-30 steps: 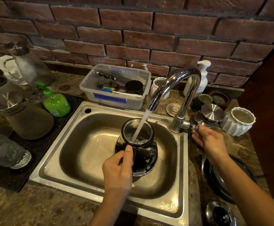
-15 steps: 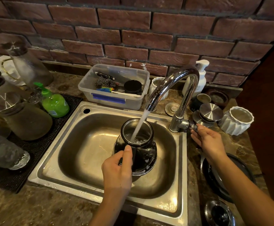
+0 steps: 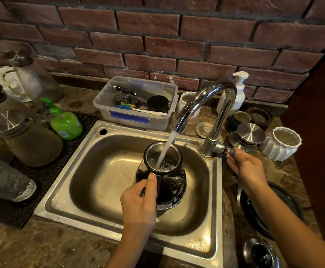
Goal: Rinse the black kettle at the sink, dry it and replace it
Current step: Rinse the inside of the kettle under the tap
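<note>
Hands are occupied, the left hand [image 3: 138, 202] closed on the black kettle [image 3: 162, 175] held in the sink [image 3: 65, 182] under running water, the right hand [image 3: 245, 167] pinching the tap lever [image 3: 228, 150]; rinsing is underway, drying and replacing remain.

The black kettle [image 3: 163, 176] sits a little below the middle of the frame, held over the basin of the steel sink [image 3: 66, 182]. It is squat and wide at the bottom, narrowing to a round open mouth with a shiny metal rim, and it stands nearly upright, tipped slightly. There is no lid on it. A white stream of water [image 3: 166, 149] falls slantwise into the mouth and bubbles inside. Drops and bits of foam cling to its dark, glossy side. Its black handle faces the lower edge of the frame, and the left hand [image 3: 138, 204] is wrapped around it, thumb pressed along the top
</note>
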`<state>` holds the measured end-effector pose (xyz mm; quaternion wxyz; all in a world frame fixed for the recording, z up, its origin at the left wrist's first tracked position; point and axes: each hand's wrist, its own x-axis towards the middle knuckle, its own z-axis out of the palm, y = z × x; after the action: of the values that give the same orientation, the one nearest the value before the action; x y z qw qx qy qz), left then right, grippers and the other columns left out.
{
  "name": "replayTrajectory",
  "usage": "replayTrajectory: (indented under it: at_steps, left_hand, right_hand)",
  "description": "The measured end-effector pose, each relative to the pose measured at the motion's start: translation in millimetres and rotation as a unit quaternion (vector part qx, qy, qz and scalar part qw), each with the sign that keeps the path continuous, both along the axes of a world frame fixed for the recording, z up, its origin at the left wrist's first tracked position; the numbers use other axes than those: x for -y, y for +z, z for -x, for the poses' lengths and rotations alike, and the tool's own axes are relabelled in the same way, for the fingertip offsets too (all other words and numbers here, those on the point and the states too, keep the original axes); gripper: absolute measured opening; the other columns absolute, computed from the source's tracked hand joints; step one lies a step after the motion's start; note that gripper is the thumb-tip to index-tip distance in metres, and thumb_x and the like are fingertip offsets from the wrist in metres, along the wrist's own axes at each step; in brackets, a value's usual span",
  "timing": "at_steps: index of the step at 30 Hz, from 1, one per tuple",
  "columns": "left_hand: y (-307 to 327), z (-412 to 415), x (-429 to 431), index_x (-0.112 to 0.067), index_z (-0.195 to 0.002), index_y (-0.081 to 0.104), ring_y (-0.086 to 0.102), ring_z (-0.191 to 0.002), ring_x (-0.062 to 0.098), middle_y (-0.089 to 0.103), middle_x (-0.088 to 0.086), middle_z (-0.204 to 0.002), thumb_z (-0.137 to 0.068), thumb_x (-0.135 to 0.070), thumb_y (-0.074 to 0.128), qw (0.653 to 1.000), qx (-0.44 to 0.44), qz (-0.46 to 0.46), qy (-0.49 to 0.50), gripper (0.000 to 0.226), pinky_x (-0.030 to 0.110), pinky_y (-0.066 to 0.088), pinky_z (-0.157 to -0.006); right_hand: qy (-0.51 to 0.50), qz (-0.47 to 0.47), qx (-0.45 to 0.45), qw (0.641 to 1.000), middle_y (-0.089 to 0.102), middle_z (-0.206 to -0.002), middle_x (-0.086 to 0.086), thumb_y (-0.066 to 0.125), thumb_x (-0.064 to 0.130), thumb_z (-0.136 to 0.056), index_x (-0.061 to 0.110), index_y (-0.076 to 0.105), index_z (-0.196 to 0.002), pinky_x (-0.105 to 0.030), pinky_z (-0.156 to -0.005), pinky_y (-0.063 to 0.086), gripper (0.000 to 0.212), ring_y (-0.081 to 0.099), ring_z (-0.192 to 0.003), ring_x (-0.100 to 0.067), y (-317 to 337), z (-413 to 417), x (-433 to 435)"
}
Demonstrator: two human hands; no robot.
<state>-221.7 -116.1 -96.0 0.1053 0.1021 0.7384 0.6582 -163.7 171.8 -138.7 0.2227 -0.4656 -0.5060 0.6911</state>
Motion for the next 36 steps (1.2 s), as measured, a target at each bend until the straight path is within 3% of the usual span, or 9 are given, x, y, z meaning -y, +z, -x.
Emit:
replayTrajectory:
  at_steps: [8, 20, 29, 30, 32, 34, 36]
  left_hand:
    - [-2, 3, 0, -0.025, -0.044, 0.046, 0.036, -0.044, 0.007, 0.038, -0.006, -0.039, -0.103, -0.024, 0.052, 1.000, -0.019, 0.015, 0.007, 0.059, 0.012, 0.035, -0.048]
    - [-1, 8, -1, -0.025, -0.046, 0.046, 0.036, -0.045, 0.008, 0.039, -0.008, -0.040, -0.102, -0.034, 0.051, 0.999, -0.029, 0.028, -0.011, 0.057, 0.017, 0.034, -0.050]
    - [-2, 14, 1, -0.026, -0.047, 0.048, 0.039, -0.045, 0.006, 0.041, -0.008, -0.040, -0.101, -0.037, 0.050, 0.999, -0.030, 0.019, -0.027, 0.056, 0.014, 0.035, -0.050]
    - [-1, 14, 1, -0.027, -0.047, 0.048, 0.039, -0.045, 0.005, 0.042, -0.009, -0.040, -0.102, -0.036, 0.051, 0.999, -0.032, 0.019, -0.030, 0.056, 0.014, 0.035, -0.051]
    - [-1, 16, 3, -0.027, -0.046, 0.047, 0.040, -0.045, 0.005, 0.042, -0.009, -0.041, -0.104, -0.032, 0.051, 0.999, -0.035, 0.017, -0.031, 0.058, 0.013, 0.035, -0.051]
    - [0, 18, 4, -0.027, -0.047, 0.046, 0.043, -0.045, 0.004, 0.044, -0.010, -0.040, -0.104, -0.029, 0.052, 0.999, -0.037, 0.011, -0.030, 0.057, 0.011, 0.036, -0.051]
    - [1, 20, 5, -0.027, -0.047, 0.047, 0.046, -0.046, 0.002, 0.046, -0.012, -0.040, -0.104, -0.026, 0.053, 0.999, -0.040, 0.010, -0.031, 0.057, 0.009, 0.037, -0.051]
  right_hand:
    - [-0.008, 0.016, -0.004, 1.000, 0.063, -0.137, -0.014, 0.050, 0.019, -0.106, 0.004, 0.053, -0.143, -0.038, -0.111, 0.048, 0.040, 0.062, -0.125, -0.021, 4, 1, 4]
    - [-0.055, 0.041, 0.004, 0.998, 0.063, -0.133, -0.015, 0.050, 0.014, -0.106, 0.003, 0.056, -0.140, -0.035, -0.108, 0.050, 0.037, 0.064, -0.121, -0.020, 9, 8, 12]
    - [-0.064, 0.023, 0.015, 0.998, 0.060, -0.132, -0.015, 0.047, 0.014, -0.107, 0.001, 0.055, -0.140, -0.035, -0.113, 0.045, 0.036, 0.059, -0.126, -0.021, 17, 12, 24]
    - [-0.061, 0.013, 0.016, 0.998, 0.061, -0.129, -0.016, 0.047, 0.014, -0.107, 0.002, 0.059, -0.134, -0.036, -0.113, 0.045, 0.032, 0.060, -0.121, -0.019, 17, 12, 25]
    - [-0.045, -0.016, 0.030, 0.998, 0.064, -0.113, -0.023, 0.047, 0.017, -0.106, 0.015, 0.071, -0.101, -0.044, -0.113, 0.045, 0.024, 0.061, -0.098, -0.013, 16, 14, 29]
    - [-0.040, -0.056, 0.072, 0.995, 0.064, -0.088, -0.018, 0.048, 0.027, -0.103, 0.025, 0.068, -0.072, -0.054, -0.110, 0.045, 0.037, 0.057, -0.084, -0.016, 9, 15, 33]
    - [-0.031, -0.094, 0.106, 0.989, 0.062, -0.077, -0.003, 0.046, 0.037, -0.098, 0.029, 0.069, -0.072, -0.055, -0.103, 0.049, 0.036, 0.057, -0.084, -0.021, 1, 16, 33]
